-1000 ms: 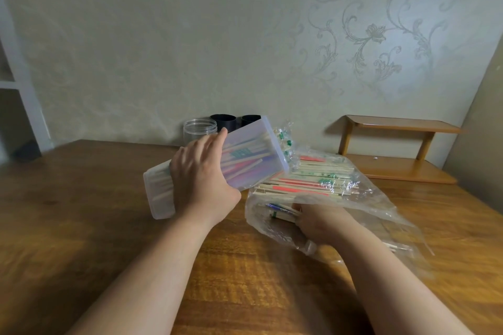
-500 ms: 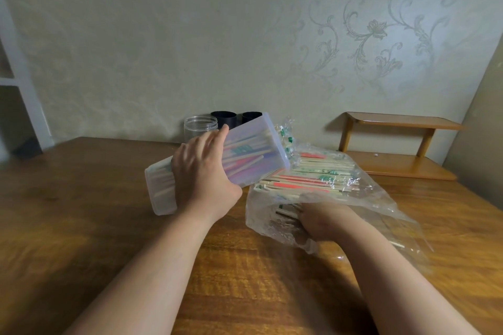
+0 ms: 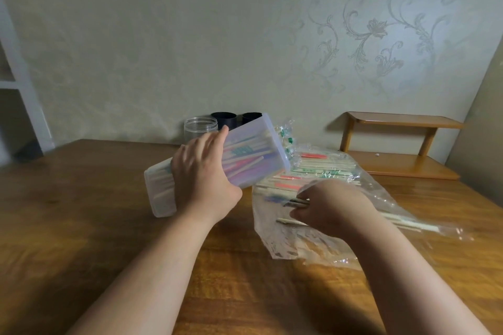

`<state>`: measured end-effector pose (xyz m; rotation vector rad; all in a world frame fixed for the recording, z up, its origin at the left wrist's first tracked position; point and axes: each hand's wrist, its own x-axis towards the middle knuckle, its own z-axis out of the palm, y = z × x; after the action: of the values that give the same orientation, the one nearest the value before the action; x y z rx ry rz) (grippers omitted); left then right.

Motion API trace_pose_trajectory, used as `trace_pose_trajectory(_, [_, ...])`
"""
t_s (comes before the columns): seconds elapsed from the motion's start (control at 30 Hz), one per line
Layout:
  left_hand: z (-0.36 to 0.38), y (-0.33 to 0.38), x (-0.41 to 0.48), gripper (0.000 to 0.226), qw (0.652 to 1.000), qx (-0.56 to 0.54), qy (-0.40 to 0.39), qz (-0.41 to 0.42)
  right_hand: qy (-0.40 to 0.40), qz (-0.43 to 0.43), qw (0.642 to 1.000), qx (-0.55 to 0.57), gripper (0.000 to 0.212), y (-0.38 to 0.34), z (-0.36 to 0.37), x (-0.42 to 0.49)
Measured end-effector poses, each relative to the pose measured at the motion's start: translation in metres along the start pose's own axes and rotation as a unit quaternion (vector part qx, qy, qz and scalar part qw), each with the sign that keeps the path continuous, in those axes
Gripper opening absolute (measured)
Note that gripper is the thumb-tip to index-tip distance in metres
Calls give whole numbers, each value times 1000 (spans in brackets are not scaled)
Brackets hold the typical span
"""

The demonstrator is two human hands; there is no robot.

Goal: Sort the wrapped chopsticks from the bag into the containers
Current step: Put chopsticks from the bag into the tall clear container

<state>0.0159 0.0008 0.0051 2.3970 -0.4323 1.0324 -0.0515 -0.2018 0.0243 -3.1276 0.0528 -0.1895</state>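
Note:
My left hand (image 3: 202, 174) grips a frosted plastic container (image 3: 253, 155), tilted with its open end up toward the right; several wrapped chopsticks lie inside it. A clear plastic bag (image 3: 386, 196) lies on the table (image 3: 81, 212) to the right, holding a pile of wrapped chopsticks (image 3: 321, 168) with red and green print. My right hand (image 3: 332, 205) sits over the bag's near part and pinches a pair of wrapped chopsticks (image 3: 296, 202) whose ends point left. Another pair (image 3: 408, 223) lies in the bag behind my wrist.
A clear round jar (image 3: 201, 128) and two black cups (image 3: 223, 119) stand at the table's back edge by the wall. A small wooden shelf (image 3: 402, 144) stands at the back right. A white shelf frame (image 3: 16, 84) is at the far left.
My right hand has moved right and lifted slightly within the bag, now pinching a pair of chopsticks. The container in my left hand stays tilted in about the same place.

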Motion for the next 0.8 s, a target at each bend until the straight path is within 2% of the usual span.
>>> trace_pose_trajectory(0.17, [0, -2, 1, 110, 1000, -9, 7, -7, 5, -31, 999, -19, 23, -7, -20, -13])
trace_pose_trajectory(0.27, [0, -2, 2, 111, 1000, -14, 15, -12, 57, -58, 997, -5, 19, -8, -29, -21])
trace_pose_trajectory(0.33, [0, -3, 3, 110, 1000, -14, 22, -15, 125, -77, 989, -4, 18, -7, -31, -26])
trace_pose_trajectory(0.47, [-1, -5, 5, 105, 1000, -19, 17, -16, 281, -126, 951, -41, 28, -6, -26, -25])
trace_pose_trajectory(0.63, [1, -3, 4, 92, 999, -33, 34, -27, 385, -137, 912, -35, 25, 0, -27, -23])
trace_pose_trajectory(0.73, [1, -4, 4, 96, 999, -19, 26, -27, 464, -147, 873, -7, 30, 2, -23, -17])
trace_pose_trajectory(0.8, [-2, -3, 4, 98, 999, -13, 12, -27, 529, -151, 835, 4, 36, 5, -19, -11])
